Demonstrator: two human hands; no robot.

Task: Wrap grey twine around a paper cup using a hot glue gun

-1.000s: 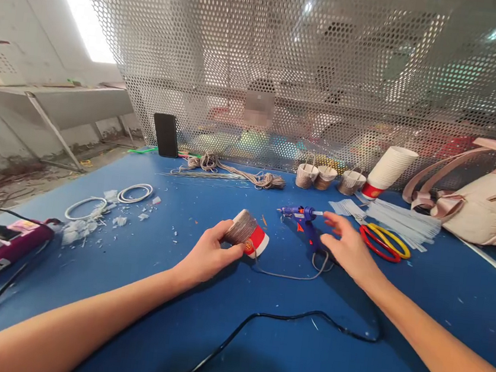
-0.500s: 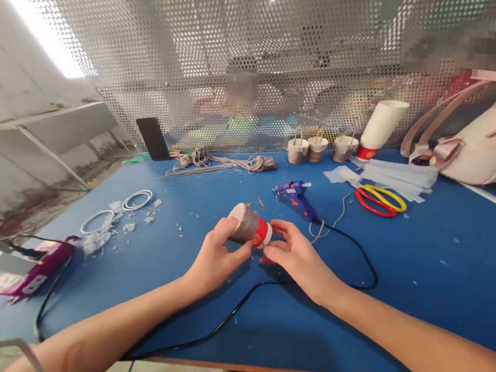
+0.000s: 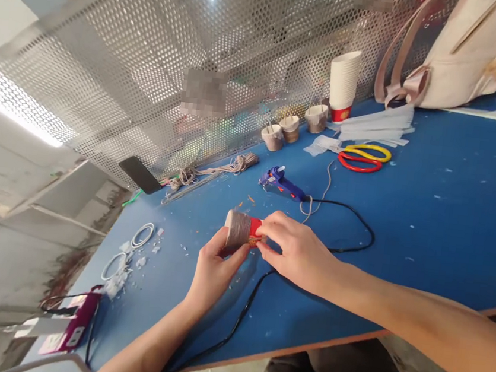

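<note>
A paper cup, red at one end and wound with grey-brown cord over the rest, lies on its side between my hands above the blue table. My left hand grips the corded end, thumb below and fingers round the far side. At the red end, the fingers of my right hand pinch the cup. Just beyond it a blue glue gun rests on the table, with a loose grey cord beside its black cable.
Scissors with red and yellow handles lie by white strips. Behind are cord-wrapped cups, a cup stack, cord bundles, a phone and a bag. White rings and a purple power strip are left.
The camera view has tilted and shifted. My right hand has moved further over the cup's red end, covering more of it. My left hand keeps its hold on the corded part.
</note>
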